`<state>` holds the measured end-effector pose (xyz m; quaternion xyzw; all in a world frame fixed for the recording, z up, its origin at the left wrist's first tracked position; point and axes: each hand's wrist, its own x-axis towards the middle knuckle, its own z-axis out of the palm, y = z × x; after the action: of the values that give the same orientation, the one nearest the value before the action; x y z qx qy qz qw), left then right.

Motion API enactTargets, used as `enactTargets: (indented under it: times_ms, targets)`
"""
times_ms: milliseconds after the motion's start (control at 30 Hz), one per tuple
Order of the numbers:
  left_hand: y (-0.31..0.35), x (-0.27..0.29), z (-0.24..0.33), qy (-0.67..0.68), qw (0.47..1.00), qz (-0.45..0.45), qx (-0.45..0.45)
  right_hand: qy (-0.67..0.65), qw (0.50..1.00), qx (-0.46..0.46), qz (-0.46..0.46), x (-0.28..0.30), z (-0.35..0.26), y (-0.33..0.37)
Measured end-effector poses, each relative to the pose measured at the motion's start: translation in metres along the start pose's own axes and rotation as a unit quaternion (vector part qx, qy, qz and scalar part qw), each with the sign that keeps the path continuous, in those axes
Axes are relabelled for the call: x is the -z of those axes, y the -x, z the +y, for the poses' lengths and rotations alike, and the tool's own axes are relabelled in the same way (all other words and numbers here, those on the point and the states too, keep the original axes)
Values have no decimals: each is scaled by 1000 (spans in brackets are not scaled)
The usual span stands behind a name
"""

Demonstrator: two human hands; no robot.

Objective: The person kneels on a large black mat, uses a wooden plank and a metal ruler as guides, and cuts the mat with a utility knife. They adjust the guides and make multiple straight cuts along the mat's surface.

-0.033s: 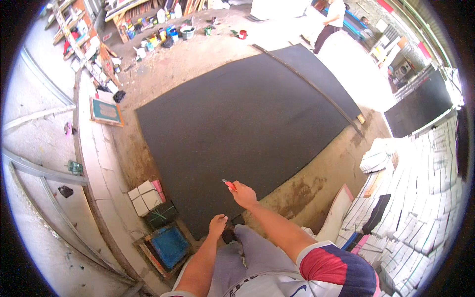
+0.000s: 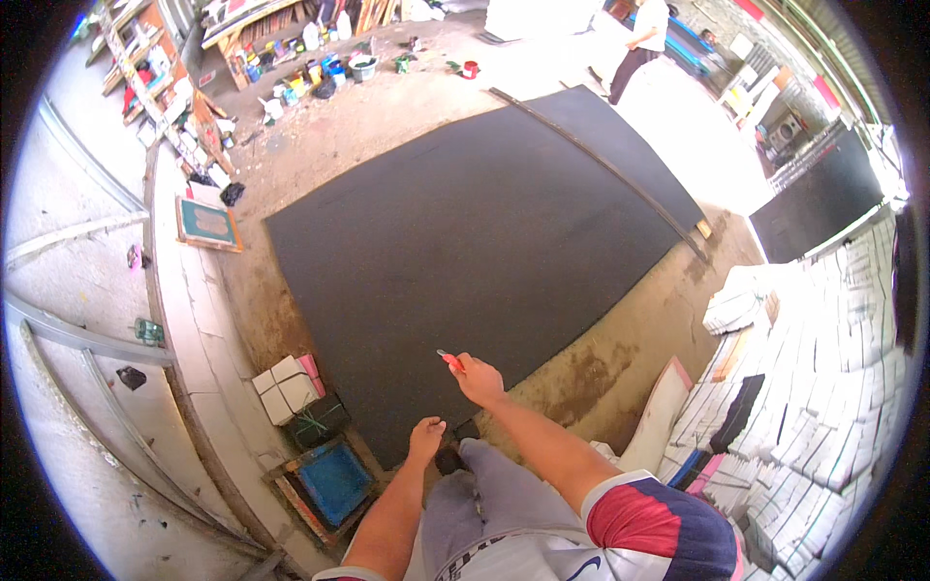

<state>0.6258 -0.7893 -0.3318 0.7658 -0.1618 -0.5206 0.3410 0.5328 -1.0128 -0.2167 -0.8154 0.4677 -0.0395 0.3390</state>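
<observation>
My right hand (image 2: 480,380) is closed around the red handle of a small cutter (image 2: 449,360). Its short blade points up and left, above the near part of a large dark sheet (image 2: 465,223) spread on the floor. Lower and to the left, my left hand (image 2: 426,440) is held with curled fingers over the sheet's near end. Whether anything is in those fingers is hidden. Across the sheet's far right part lies a long, narrow bar (image 2: 601,160).
Tied white bundles (image 2: 284,389) and a blue-meshed frame (image 2: 334,482) stand at my left. Stacks of white material (image 2: 804,416) fill the right side. Paint containers (image 2: 329,70) line the far floor. Another person (image 2: 643,44) stands beyond the sheet's far right corner.
The whole view has shifted very slightly. Both hands keep nearly the same place, and the cutter is still in my right hand.
</observation>
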Motion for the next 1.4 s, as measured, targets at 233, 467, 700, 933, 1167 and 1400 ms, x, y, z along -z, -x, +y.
enactTargets:
  times_ms: [233,467,700,933,1167,1400]
  targets:
    - [53,-3,52,-150,986,-7,-71,-20,998,-39,52,64,13,68]
    - [112,-72,75,-115,992,-35,-42,-62,996,-42,40,110,73,109]
    - [101,-185,115,-194,979,-41,-57,-58,996,-60,18,174,168,105]
    - [55,-320,183,-207,967,-106,-101,-43,995,-92,2,305,251,103]
    - [22,-422,279,-235,944,-134,-188,-58,983,-160,72,395,338,111]
    - [-17,-498,332,-270,931,-165,-183,-83,975,-159,134,444,409,84]
